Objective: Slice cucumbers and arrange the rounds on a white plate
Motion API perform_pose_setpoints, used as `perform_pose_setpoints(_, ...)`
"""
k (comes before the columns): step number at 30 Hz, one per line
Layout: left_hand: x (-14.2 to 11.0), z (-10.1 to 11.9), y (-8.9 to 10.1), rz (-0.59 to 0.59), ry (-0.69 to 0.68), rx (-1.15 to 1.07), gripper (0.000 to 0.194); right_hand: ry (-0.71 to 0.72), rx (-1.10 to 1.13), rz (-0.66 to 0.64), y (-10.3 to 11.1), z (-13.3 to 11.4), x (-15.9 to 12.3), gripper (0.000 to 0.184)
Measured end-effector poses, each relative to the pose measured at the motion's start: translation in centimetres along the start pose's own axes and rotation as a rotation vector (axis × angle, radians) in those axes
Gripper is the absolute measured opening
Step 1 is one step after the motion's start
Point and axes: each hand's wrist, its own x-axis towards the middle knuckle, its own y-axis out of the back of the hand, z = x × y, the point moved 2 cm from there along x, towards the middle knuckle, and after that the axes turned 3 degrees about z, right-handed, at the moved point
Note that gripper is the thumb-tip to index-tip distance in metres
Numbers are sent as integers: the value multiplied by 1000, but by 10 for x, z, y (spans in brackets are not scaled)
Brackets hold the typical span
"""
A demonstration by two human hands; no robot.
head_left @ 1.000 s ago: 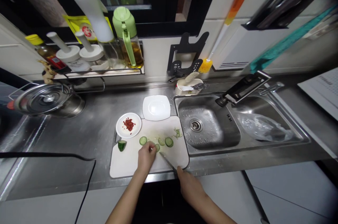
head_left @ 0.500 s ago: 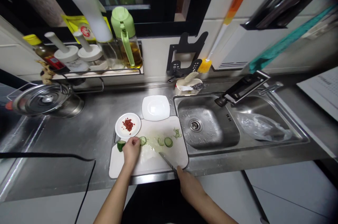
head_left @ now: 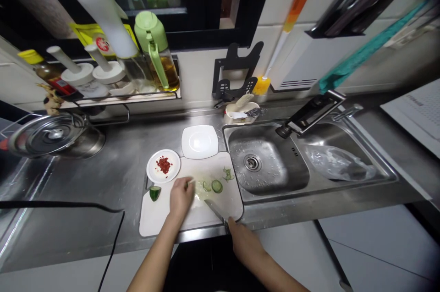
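On the white cutting board (head_left: 154,225), the fingers of my left hand (head_left: 181,199) are closed in a pinch. A bit of green shows at the fingertips, where a cucumber slice lay; the hand hides most of it. My right hand (head_left: 245,239) grips the handle of a knife (head_left: 215,209), whose blade points up and left, low over the board. Between the blade and the back of the board lie cucumber slices (head_left: 217,186) and wet scraps. Green peelings (head_left: 228,173) sit near the right edge. A cucumber end piece (head_left: 155,193) rests left of my left hand.
A round white plate (head_left: 173,173) with chopped red bits overlaps the board's back left corner. Behind the board is a square white plate (head_left: 199,143). The sink (head_left: 271,163) lies to the right. A lidded pot (head_left: 89,143) stands left, below a rack of bottles (head_left: 165,72).
My left hand went left from beside the blade to the slice near the cucumber end, then slightly back right, covering that slice. The knife has stayed nearly in place. The view shifted a little.
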Motion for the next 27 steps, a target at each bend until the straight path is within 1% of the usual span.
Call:
perform_pose_setpoints(2, 1, 19, -16, -158, -76, -19, 24, -5, 6, -3, 2, -1, 0, 62)
perform_pose_setpoints(4, 3, 35, -32, -293, -119, 21, 27, -17, 4, -9, 3, -1, -1, 63)
perform_pose_setpoints(7, 5, 51, -49, -419, -148, 109, 28, -18, 8, 0, 4, -2, -1, 64)
perform_pose_setpoints(9, 5, 56, -55, -468, -158, 149, 25, -14, 19, 12, 3, -2, -1, 63)
perform_pose_setpoints(11, 6, 58, -58, -489, -160, 164, 24, -17, 27, 11, 0, -1, 0, 63)
perform_pose_setpoints(16, 7, 57, -62, -471, -155, 160, 25, -10, 20, 0, -4, 1, 2, 62)
perform_pose_setpoints(21, 4, 59, -61, -451, -217, 199, 24, -19, 10, -5, 0, 0, 0, 61)
perform_pose_setpoints(24, 1, 59, -60, -433, -252, 231, 20, -36, 6, -5, 1, -1, 0, 62)
perform_pose_setpoints(27, 0, 59, -60, -405, -264, 225, 16, -25, 10, -3, 0, -1, 0, 63)
